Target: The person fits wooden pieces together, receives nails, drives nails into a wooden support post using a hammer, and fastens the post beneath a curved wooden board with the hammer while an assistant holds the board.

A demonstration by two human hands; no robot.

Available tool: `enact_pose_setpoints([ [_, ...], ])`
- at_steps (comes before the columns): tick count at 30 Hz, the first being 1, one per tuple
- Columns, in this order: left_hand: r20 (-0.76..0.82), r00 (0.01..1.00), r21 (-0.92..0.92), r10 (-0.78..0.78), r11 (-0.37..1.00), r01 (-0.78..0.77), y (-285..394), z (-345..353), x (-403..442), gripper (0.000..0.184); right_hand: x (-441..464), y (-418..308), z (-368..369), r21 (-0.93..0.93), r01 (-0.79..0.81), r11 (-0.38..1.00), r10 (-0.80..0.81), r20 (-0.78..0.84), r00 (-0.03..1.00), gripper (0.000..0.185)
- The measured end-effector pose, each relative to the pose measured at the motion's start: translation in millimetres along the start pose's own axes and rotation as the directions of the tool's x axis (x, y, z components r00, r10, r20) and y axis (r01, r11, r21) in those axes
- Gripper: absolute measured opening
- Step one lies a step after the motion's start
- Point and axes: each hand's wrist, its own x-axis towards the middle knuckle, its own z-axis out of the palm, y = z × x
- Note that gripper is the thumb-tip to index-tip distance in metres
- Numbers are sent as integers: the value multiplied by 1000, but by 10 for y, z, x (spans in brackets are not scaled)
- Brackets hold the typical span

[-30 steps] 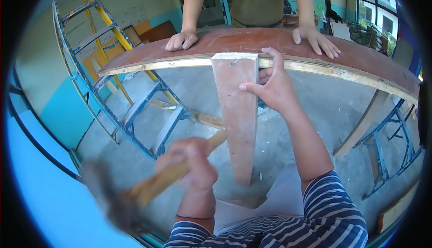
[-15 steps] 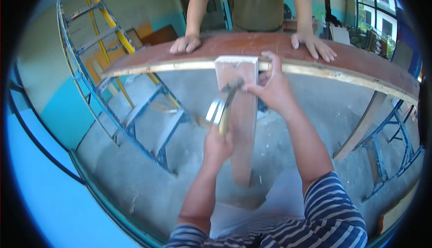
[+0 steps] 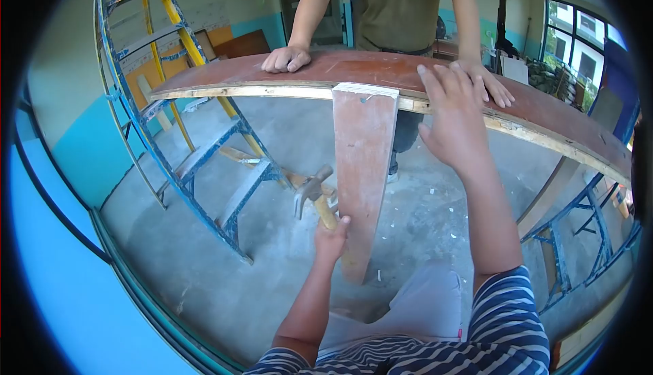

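Observation:
My left hand [image 3: 331, 240] is closed around the wooden handle of a claw hammer [image 3: 322, 206], its metal head pointing up, just left of a hanging brown board [image 3: 365, 157]. That board's white-edged top end meets the pale wooden front edge of a long reddish-brown panel [image 3: 360, 67], and a small dark mark or hole shows near the top. My right hand [image 3: 457, 120] is open, fingers stretched out, over the panel's front edge to the right of the board. Its fingertips overlap the view of a co-worker's hand; whether they touch I cannot tell.
Across the panel stands a co-worker in a dark shirt, with one hand [image 3: 286, 59] resting on it at left and another [image 3: 486, 82] at right. A blue and yellow stepladder [image 3: 178, 178] stands at left, another blue ladder [image 3: 558, 252] at right. Small scraps litter the concrete floor [image 3: 428, 218].
The hammer has moved down and left, away from the top of the board. My right hand has left the board's upper edge and moved up and right, its fingers now extended.

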Motion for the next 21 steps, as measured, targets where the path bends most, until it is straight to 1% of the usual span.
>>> enact_pose_setpoints([
  [1,5,1000,39,-7,999,6,-53,18,15,21,33,85,124,-87,61,994,-60,10,998,65],
  [3,13,1000,108,-3,994,1,-138,88,109,23,-1,106,230,39,24,999,-23,-18,1000,64],
  [4,29,999,111,-23,994,19,-75,124,162,24,-9,114,255,104,11,995,-8,-25,1000,64],
  [5,44,998,122,-53,991,48,-15,101,162,26,-2,77,265,82,-15,997,18,-41,999,63],
  [6,61,995,137,-83,988,74,30,79,181,28,6,75,275,69,-8,998,12,-59,998,62],
  [8,69,997,179,-40,983,27,29,67,232,27,7,73,295,40,1,999,3,-91,996,64],
  [9,75,997,199,-19,980,4,11,63,240,27,-14,89,322,56,19,998,-12,-121,993,65],
  [11,-21,999,248,33,968,-27,-178,145,295,27,-28,147,366,81,60,995,-44,-191,981,71],
  [12,-66,996,274,63,961,-42,-277,181,325,27,-26,134,332,95,48,994,-31,-181,983,71],
  [15,-74,988,269,137,956,-112,-120,232,272,28,28,4,212,105,-7,994,23,-155,988,71],
  [17,-62,994,260,87,963,-68,-140,221,275,29,52,-56,230,82,-66,994,77,-132,988,72],
  [21,-15,1000,277,-18,961,21,-114,118,272,30,43,-53,313,73,-55,996,69,-204,977,71],
])
